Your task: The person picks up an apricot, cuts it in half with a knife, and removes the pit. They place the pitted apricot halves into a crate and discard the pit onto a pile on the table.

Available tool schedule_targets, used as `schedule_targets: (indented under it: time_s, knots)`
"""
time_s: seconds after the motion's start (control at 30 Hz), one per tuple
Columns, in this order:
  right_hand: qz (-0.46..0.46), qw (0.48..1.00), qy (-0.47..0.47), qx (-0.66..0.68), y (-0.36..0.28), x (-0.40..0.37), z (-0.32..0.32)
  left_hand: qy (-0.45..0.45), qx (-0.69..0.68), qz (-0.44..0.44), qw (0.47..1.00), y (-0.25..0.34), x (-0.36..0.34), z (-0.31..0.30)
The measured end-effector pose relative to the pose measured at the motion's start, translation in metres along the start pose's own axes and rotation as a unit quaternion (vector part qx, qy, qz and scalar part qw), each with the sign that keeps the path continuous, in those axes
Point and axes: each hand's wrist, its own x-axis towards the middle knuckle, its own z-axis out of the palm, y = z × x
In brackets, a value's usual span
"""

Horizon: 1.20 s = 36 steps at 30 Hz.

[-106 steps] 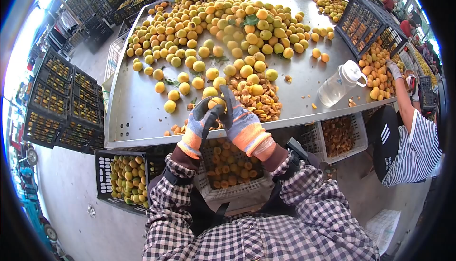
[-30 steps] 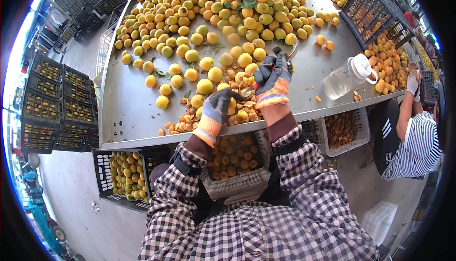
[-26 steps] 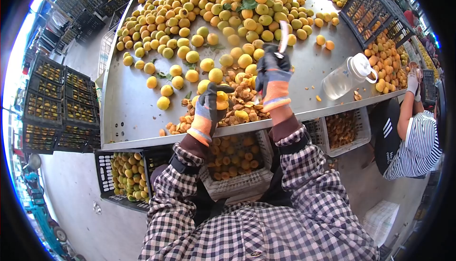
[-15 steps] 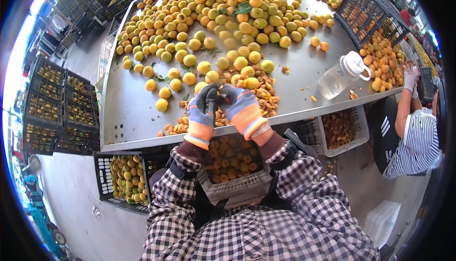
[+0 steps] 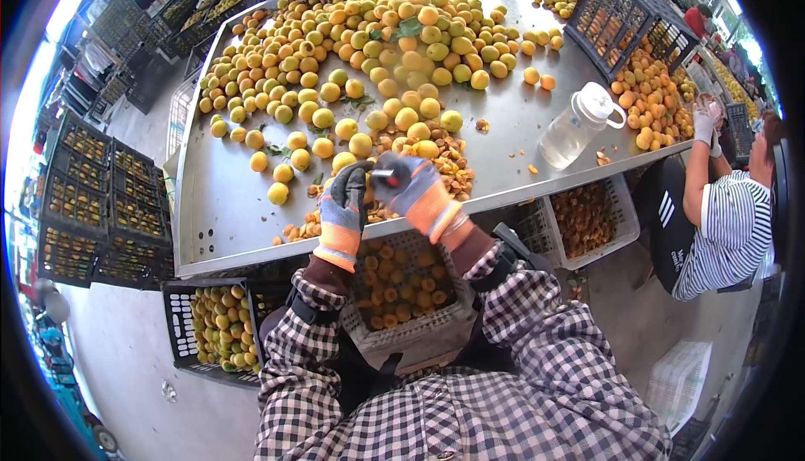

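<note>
My left hand (image 5: pixel 343 209), in a grey and orange glove, is closed at the table's near edge. Its fingers are pressed together, and anything inside them is hidden. Beside it, apart by a small gap, my gloved right hand (image 5: pixel 422 197) is closed on a small dark tool (image 5: pixel 388 177) with a red spot; blur hides its tip. Split apricot pieces (image 5: pixel 453 166) lie just beyond my right hand. Whole yellow-orange apricots (image 5: pixel 360 144) are spread behind both hands, heaped higher toward the back. Below my hands, a crate (image 5: pixel 402 332) holds halved apricots (image 5: pixel 387 286).
A clear water bottle (image 5: pixel 579 125) stands on the metal table (image 5: pixel 520 121) at the right. Near it a black crate (image 5: pixel 610 20) is tipped beside more apricots. A co-worker in a striped shirt (image 5: pixel 728 230) sits at the right. Stacked crates (image 5: pixel 80 197) stand left.
My hands have drawn apart slightly, the right one blurred with motion and the dark tool showing more clearly. The view has shifted a little, moving the table and bottle leftward in frame.
</note>
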Motion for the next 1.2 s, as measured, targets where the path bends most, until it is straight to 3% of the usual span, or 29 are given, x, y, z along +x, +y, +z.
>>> schedule_targets:
  time_s: [0.07, 0.1, 0.13, 0.2, 0.27, 0.33, 0.43, 0.47, 0.53, 0.67, 0.73, 0.77, 0.87, 0.93, 1.0, 1.03, 1.07, 1.13, 1.17, 1.2]
  knots:
    - [0.079, 0.977, 0.037, -0.193, 0.015, 0.016, -0.021, -0.039, -0.028, -0.066, 0.997, 0.004, -0.006, -0.004]
    - [0.093, 0.958, 0.036, -0.27, 0.029, 0.022, -0.03, -0.065, -0.051, -0.169, 0.982, 0.023, -0.013, -0.005]
    - [0.108, 0.932, 0.037, -0.344, 0.043, 0.025, -0.031, -0.139, 0.018, -0.046, 0.989, 0.029, -0.016, -0.008]
    - [0.151, 0.915, -0.004, -0.373, 0.056, 0.027, -0.014, -0.27, 0.037, -0.077, 0.959, 0.046, -0.025, -0.008]
    - [0.195, 0.881, -0.1, -0.419, 0.055, 0.028, -0.003, -0.305, -0.004, -0.073, 0.949, 0.035, -0.041, -0.002]
    - [0.073, 0.896, -0.184, -0.398, 0.055, 0.026, 0.005, -0.321, 0.02, -0.091, 0.943, 0.025, -0.045, -0.002]
    - [0.091, 0.921, -0.128, -0.357, 0.037, 0.027, 0.002, -0.334, 0.085, -0.084, 0.935, 0.014, -0.046, -0.004]
    - [0.162, 0.889, -0.181, -0.389, 0.021, 0.034, -0.011, -0.332, 0.084, -0.087, 0.936, 0.01, -0.048, -0.005]
    - [0.205, 0.885, -0.093, -0.408, 0.027, 0.044, -0.027, -0.309, 0.039, -0.073, 0.947, 0.024, -0.045, -0.005]
    - [0.212, 0.87, -0.057, -0.442, 0.056, 0.046, -0.043, -0.312, 0.003, -0.049, 0.949, 0.031, -0.031, -0.006]
    - [0.171, 0.866, -0.061, -0.467, 0.044, 0.049, -0.035, -0.284, -0.025, -0.055, 0.957, 0.034, -0.026, -0.004]
    - [0.212, 0.846, -0.112, -0.476, 0.038, 0.052, -0.035, -0.285, -0.034, -0.07, 0.955, 0.034, -0.024, -0.005]
    - [0.213, 0.849, -0.081, -0.478, 0.062, 0.054, -0.03, -0.265, -0.023, -0.049, 0.963, 0.036, -0.015, -0.005]
    - [0.193, 0.867, -0.065, -0.456, 0.058, 0.053, -0.034, -0.254, -0.047, -0.055, 0.965, 0.033, -0.013, -0.004]
    - [0.199, 0.899, -0.073, -0.384, 0.055, 0.054, -0.038, -0.219, -0.105, -0.117, 0.963, 0.027, -0.008, -0.005]
    - [0.174, 0.932, -0.054, -0.315, 0.062, 0.052, -0.04, -0.19, -0.108, -0.112, 0.969, 0.027, -0.005, -0.006]
    - [0.171, 0.932, -0.057, -0.315, 0.064, 0.05, -0.04, -0.149, -0.133, -0.096, 0.975, 0.019, -0.003, -0.005]
    - [0.063, 0.986, -0.025, -0.152, 0.048, 0.046, -0.04, -0.089, -0.121, -0.133, 0.98, 0.007, 0.006, -0.007]
    - [0.025, 0.988, -0.013, -0.154, 0.037, 0.043, -0.036, -0.074, -0.179, -0.164, 0.967, -0.003, 0.011, -0.006]
    - [0.021, 0.988, -0.018, -0.15, 0.034, 0.04, -0.031, -0.076, -0.234, -0.25, 0.936, 0.014, 0.016, -0.013]
